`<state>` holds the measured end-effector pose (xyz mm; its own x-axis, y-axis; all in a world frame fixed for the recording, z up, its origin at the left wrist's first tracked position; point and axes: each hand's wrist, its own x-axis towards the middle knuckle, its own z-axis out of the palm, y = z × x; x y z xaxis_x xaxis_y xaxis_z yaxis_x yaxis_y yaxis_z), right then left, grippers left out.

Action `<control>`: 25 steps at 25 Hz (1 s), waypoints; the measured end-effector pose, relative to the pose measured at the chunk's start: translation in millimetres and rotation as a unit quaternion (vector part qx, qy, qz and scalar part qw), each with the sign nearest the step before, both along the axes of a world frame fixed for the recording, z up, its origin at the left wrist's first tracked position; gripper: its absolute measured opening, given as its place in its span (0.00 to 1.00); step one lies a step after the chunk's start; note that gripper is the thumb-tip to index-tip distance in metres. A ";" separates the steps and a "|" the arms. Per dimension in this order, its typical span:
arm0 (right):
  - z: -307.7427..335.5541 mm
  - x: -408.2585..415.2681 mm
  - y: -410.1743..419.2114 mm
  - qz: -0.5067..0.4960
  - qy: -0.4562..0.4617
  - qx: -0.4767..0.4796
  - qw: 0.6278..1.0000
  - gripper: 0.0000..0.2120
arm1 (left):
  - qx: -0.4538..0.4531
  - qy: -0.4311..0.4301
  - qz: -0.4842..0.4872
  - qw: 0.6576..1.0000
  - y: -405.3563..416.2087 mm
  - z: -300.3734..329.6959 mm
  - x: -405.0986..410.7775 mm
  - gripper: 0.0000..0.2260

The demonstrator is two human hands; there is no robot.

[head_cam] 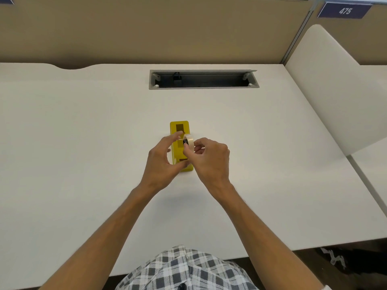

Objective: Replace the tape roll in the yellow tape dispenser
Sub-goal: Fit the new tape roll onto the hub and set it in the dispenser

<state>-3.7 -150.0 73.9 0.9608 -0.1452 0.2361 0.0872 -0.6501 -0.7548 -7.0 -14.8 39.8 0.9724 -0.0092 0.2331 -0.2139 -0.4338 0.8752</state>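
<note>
The yellow tape dispenser [179, 128] lies lengthwise on the white desk [83, 132], its near half hidden behind my hands. Just above its middle I hold a pale tape roll [189, 141] with a dark core showing inside. My right hand [209, 158] grips the roll from the right with thumb and fingers. My left hand [165, 158] is curled at the dispenser's left side, its fingertips touching the roll's left face and its thumb near the dispenser's near end.
A grey open cable tray [203, 79] is recessed in the desk beyond the dispenser. A tan partition [146, 28] stands behind, and a white divider panel [335, 91] borders the right side. The desk's near edge is at my lap.
</note>
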 end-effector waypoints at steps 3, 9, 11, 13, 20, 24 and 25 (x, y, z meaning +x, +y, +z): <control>-8.0 14.6 3.0 -0.012 0.020 0.011 1.000 0.11 | 0.053 0.046 0.020 0.997 7.8 -17.4 -0.4 0.33; -21.6 36.9 13.7 -0.002 0.050 -0.010 0.999 0.15 | 0.290 0.070 0.016 0.954 23.5 -62.8 -14.4 0.40; -23.8 45.3 17.3 0.003 0.060 -0.026 0.998 0.16 | 0.344 0.082 0.003 0.936 31.2 -75.0 -16.4 0.41; -25.5 53.3 19.4 -0.001 0.068 -0.038 0.997 0.16 | 0.375 0.081 0.001 0.924 36.9 -83.3 -15.7 0.40; -34.5 68.2 25.8 -0.007 0.075 -0.082 0.994 0.16 | 0.395 0.077 0.012 0.915 39.4 -92.0 -13.5 0.39; -35.6 73.4 30.7 -0.005 0.077 -0.110 0.991 0.16 | 0.400 0.079 0.015 0.913 39.6 -93.2 -13.3 0.39; -36.1 73.4 31.9 -0.002 0.076 -0.125 0.989 0.16 | 0.400 0.079 0.016 0.913 39.7 -93.3 -13.3 0.39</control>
